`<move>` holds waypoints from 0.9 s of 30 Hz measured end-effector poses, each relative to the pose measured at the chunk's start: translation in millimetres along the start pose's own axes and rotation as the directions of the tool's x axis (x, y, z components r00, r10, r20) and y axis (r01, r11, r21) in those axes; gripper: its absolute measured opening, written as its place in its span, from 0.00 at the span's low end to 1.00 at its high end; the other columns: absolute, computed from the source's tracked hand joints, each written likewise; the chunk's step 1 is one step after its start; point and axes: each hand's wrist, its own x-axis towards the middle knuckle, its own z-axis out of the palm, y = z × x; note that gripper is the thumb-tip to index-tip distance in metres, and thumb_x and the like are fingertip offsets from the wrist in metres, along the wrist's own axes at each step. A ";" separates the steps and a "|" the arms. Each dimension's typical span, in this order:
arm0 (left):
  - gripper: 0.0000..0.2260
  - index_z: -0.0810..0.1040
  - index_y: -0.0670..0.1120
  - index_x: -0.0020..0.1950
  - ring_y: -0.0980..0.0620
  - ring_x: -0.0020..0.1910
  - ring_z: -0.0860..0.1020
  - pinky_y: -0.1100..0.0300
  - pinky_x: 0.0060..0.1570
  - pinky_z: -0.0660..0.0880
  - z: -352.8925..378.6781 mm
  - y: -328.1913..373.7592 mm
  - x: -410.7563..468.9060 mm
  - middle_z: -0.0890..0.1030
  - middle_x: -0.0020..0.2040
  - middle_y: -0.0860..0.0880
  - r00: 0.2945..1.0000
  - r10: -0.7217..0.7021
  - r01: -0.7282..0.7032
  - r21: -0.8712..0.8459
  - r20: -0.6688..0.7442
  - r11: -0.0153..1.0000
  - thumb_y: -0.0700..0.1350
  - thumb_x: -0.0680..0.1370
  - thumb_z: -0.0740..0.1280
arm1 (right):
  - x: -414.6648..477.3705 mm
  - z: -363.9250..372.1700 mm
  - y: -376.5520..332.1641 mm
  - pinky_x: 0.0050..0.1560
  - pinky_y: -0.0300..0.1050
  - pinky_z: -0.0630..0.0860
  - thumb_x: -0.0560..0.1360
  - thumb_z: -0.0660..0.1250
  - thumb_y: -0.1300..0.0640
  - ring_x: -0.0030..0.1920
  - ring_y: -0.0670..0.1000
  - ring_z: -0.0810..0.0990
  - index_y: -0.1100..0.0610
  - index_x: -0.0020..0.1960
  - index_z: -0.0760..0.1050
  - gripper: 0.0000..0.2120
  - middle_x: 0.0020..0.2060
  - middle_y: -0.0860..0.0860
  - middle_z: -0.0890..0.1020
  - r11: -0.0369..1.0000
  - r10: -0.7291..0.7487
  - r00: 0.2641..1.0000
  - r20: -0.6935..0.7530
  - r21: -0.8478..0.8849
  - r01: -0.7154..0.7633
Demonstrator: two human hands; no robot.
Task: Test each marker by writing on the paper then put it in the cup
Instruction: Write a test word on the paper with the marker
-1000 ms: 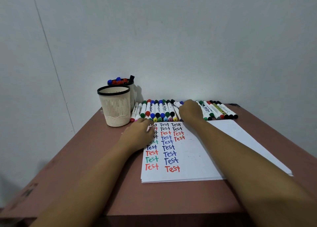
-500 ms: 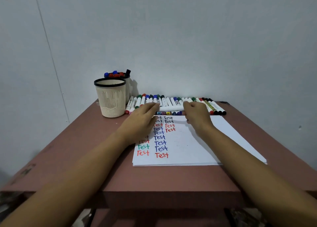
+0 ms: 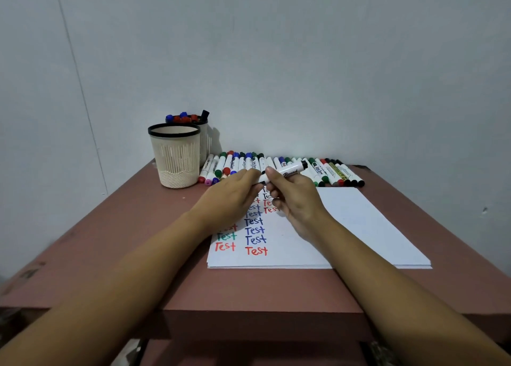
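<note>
Reddish table; above paper, right hand grips marker barrel, left hand pinches its end. Uncap with straight pull, barrel steady, then write on paper's blank part.

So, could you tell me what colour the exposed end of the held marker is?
Black, capping the white barrel of the marker; the head view shows it clearly.
</note>
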 end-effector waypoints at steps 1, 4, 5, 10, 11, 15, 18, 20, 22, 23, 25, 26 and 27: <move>0.15 0.68 0.43 0.59 0.51 0.41 0.71 0.57 0.41 0.68 -0.2 1.6 1.1 0.74 0.46 0.49 1.000 -0.021 0.021 -0.014 0.020 1.000 0.53 0.82 0.53 | 0.9 -0.6 0.6 0.34 0.43 0.64 0.75 0.69 0.50 0.30 0.47 0.70 0.57 0.35 0.77 0.14 0.28 0.49 0.75 1.000 -0.017 1.000 -0.014 -0.025 0.017; 0.13 0.68 0.44 0.60 0.51 0.39 0.72 0.55 0.39 0.68 -0.2 4.7 3.2 0.73 0.41 0.50 0.997 -0.057 0.062 -0.088 0.048 0.994 0.50 0.81 0.55 | 2.4 -1.9 -0.3 0.34 0.42 0.64 0.76 0.68 0.50 0.29 0.46 0.69 0.57 0.34 0.76 0.15 0.27 0.48 0.75 0.998 -0.051 0.999 -0.019 -0.041 0.051; 0.13 0.68 0.44 0.61 0.49 0.39 0.73 0.53 0.40 0.70 -0.3 5.2 3.3 0.74 0.41 0.49 0.997 -0.058 0.063 -0.116 0.049 0.991 0.50 0.81 0.55 | 2.2 -1.9 -0.2 0.34 0.42 0.64 0.76 0.67 0.51 0.29 0.46 0.69 0.57 0.34 0.76 0.15 0.26 0.47 0.75 0.998 -0.056 0.998 -0.011 -0.038 0.056; 0.13 0.69 0.45 0.62 0.56 0.31 0.71 0.57 0.35 0.68 -0.9 6.0 3.0 0.71 0.32 0.55 0.995 -0.083 0.096 -0.287 0.057 0.953 0.49 0.81 0.58 | 1.8 -4.6 2.3 0.35 0.41 0.66 0.77 0.66 0.52 0.30 0.46 0.68 0.57 0.36 0.75 0.14 0.26 0.46 0.74 0.993 -0.111 0.993 0.045 -0.045 0.113; 0.13 0.69 0.45 0.62 0.57 0.30 0.69 0.59 0.34 0.66 -0.6 6.1 2.9 0.70 0.31 0.55 0.994 -0.093 0.106 -0.324 0.056 0.940 0.49 0.81 0.58 | 1.5 -5.2 2.1 0.35 0.41 0.66 0.77 0.66 0.53 0.30 0.45 0.68 0.57 0.36 0.75 0.13 0.26 0.46 0.74 0.991 -0.125 0.991 0.056 -0.044 0.128; 0.13 0.70 0.46 0.61 0.59 0.28 0.69 0.63 0.32 0.65 -0.3 6.6 3.2 0.70 0.31 0.54 0.991 -0.122 0.134 -0.384 0.057 0.914 0.50 0.80 0.59 | 1.9 -4.1 0.1 0.35 0.39 0.67 0.78 0.65 0.53 0.30 0.44 0.68 0.57 0.37 0.76 0.13 0.27 0.46 0.73 0.988 -0.149 0.987 0.066 -0.037 0.151; 0.11 0.71 0.48 0.59 0.60 0.27 0.68 0.62 0.32 0.65 0.2 6.9 3.7 0.70 0.30 0.54 0.990 -0.128 0.140 -0.427 0.059 0.893 0.50 0.80 0.60 | 1.5 -4.7 -0.5 0.35 0.39 0.67 0.78 0.65 0.54 0.29 0.44 0.68 0.56 0.36 0.75 0.13 0.27 0.47 0.73 0.986 -0.159 0.985 0.072 -0.037 0.162; 0.09 0.72 0.49 0.56 0.59 0.28 0.67 0.63 0.32 0.65 0.3 6.0 4.5 0.72 0.33 0.50 0.989 -0.132 0.146 -0.452 0.061 0.880 0.51 0.79 0.60 | 1.3 -5.4 -0.2 0.35 0.39 0.67 0.78 0.65 0.53 0.30 0.44 0.68 0.56 0.36 0.75 0.13 0.27 0.47 0.73 0.985 -0.163 0.983 0.081 -0.041 0.167; 0.07 0.73 0.50 0.53 0.58 0.29 0.66 0.64 0.31 0.63 -0.1 6.0 5.1 0.73 0.35 0.48 0.990 -0.126 0.139 -0.483 0.060 0.865 0.51 0.79 0.61 | 1.8 -5.6 0.3 0.35 0.39 0.67 0.78 0.65 0.53 0.30 0.44 0.68 0.56 0.36 0.76 0.13 0.28 0.47 0.73 0.985 -0.165 0.983 0.085 -0.039 0.169; 0.07 0.74 0.50 0.53 0.58 0.29 0.66 0.64 0.31 0.63 -0.5 6.6 5.2 0.73 0.35 0.47 0.991 -0.121 0.133 -0.500 0.057 0.856 0.51 0.79 0.61 | 1.7 -5.5 0.6 0.35 0.39 0.67 0.78 0.65 0.53 0.30 0.44 0.68 0.55 0.36 0.76 0.13 0.28 0.47 0.73 0.985 -0.166 0.982 0.086 -0.036 0.169; 0.08 0.76 0.47 0.52 0.57 0.29 0.65 0.63 0.31 0.63 -1.3 8.0 5.3 0.72 0.34 0.47 0.991 -0.125 0.134 -0.535 0.053 0.834 0.50 0.79 0.62 | 1.4 -4.9 0.8 0.35 0.39 0.67 0.78 0.65 0.53 0.30 0.44 0.68 0.55 0.36 0.76 0.13 0.27 0.47 0.73 0.984 -0.170 0.982 0.086 -0.033 0.174; 0.10 0.76 0.45 0.50 0.56 0.29 0.65 0.62 0.31 0.62 -1.5 8.4 5.1 0.71 0.33 0.47 0.989 -0.136 0.144 -0.538 0.056 0.830 0.50 0.79 0.62 | 1.5 -5.1 0.6 0.34 0.39 0.67 0.78 0.66 0.53 0.30 0.44 0.69 0.55 0.36 0.76 0.12 0.27 0.46 0.73 0.983 -0.176 0.981 0.083 -0.040 0.180; 0.12 0.76 0.42 0.48 0.55 0.29 0.64 0.61 0.31 0.62 -1.3 8.2 5.0 0.69 0.32 0.48 0.986 -0.154 0.164 -0.522 0.062 0.837 0.51 0.79 0.62 | 1.5 -5.6 0.1 0.34 0.39 0.67 0.77 0.66 0.53 0.29 0.44 0.69 0.55 0.37 0.76 0.11 0.26 0.46 0.74 0.981 -0.182 0.980 0.081 -0.050 0.186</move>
